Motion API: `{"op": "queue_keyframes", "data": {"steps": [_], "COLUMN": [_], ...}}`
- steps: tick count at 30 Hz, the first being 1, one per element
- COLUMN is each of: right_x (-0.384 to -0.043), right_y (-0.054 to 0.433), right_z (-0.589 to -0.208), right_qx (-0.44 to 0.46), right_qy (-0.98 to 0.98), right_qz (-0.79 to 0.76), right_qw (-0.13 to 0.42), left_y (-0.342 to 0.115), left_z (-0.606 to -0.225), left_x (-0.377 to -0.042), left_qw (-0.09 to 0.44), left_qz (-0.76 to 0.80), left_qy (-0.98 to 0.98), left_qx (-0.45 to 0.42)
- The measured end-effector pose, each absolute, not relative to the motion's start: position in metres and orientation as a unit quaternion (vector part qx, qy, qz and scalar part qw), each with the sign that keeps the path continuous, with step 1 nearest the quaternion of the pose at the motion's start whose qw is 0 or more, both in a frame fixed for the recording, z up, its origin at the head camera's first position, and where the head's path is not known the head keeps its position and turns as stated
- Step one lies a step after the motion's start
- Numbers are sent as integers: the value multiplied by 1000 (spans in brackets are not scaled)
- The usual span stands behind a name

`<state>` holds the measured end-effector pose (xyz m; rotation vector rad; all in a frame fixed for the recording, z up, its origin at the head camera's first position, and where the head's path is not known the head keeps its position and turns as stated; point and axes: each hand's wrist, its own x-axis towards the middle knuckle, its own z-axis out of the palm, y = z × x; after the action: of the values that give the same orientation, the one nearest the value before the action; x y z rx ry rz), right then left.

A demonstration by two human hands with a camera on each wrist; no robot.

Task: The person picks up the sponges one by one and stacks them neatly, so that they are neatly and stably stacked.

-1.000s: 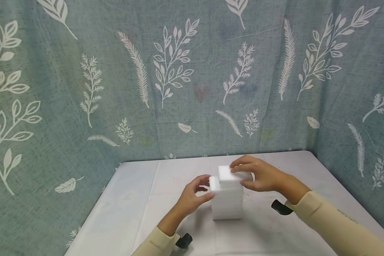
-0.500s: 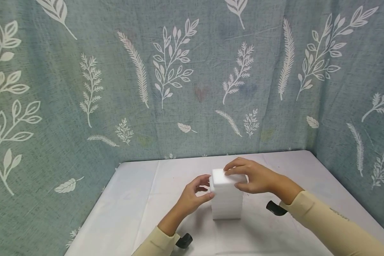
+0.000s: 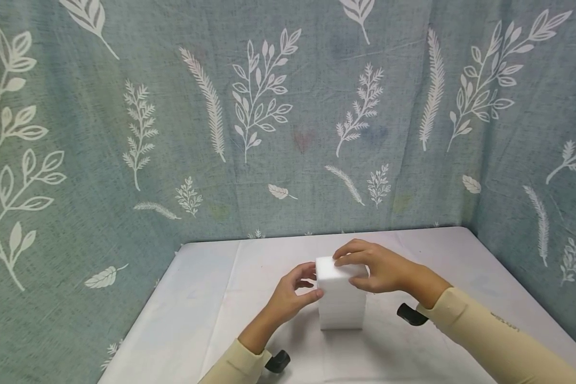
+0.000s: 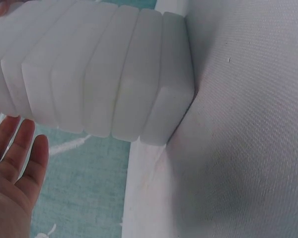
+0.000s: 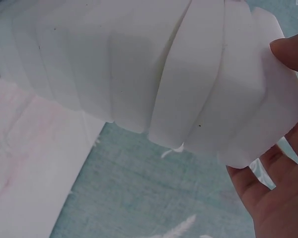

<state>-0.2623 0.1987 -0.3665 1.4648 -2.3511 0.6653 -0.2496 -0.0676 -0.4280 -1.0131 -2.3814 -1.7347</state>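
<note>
A tall stack of white sponge blocks (image 3: pixel 342 314) stands upright on the table. My right hand (image 3: pixel 389 269) grips the top white sponge (image 3: pixel 327 268), thumb on the near side and fingers over the far side. That sponge lies on the stack, its edges roughly in line with those below. At the upper left of the stack, my left hand (image 3: pixel 288 300) holds it lightly, thumb at the front corner and fingers at the back. In the left wrist view, its fingertips (image 4: pixel 25 126) are right at the blocks' edge. Slight offsets between the upper blocks (image 5: pixel 203 74) show in the right wrist view.
A white cloth covers the table (image 3: pixel 211 304). Leaf-patterned blue-green curtains (image 3: pixel 288 202) enclose the back and both sides. Black wrist-worn devices show below each cuff, a left one (image 3: pixel 278 361) and a right one (image 3: pixel 412 314).
My right hand has slid the top sponge left and slightly down, from overhanging the stack's right side to nearly lined up with it. The left hand has stayed in place.
</note>
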Motion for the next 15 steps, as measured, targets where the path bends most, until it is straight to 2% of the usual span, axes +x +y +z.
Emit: {"op": "queue_keyframes", "data": {"steps": [15], "right_x": [-263], "right_y": [198], "right_z": [-369], "right_qx": [504], "right_qy": [-822], "right_qz": [224], "right_qw": [144], "left_y": [-67], "left_z": [-427], "left_x": [-249], "left_qw": [11], "left_qz": [-549], "left_qy": [-771], "left_qx": [-321]}}
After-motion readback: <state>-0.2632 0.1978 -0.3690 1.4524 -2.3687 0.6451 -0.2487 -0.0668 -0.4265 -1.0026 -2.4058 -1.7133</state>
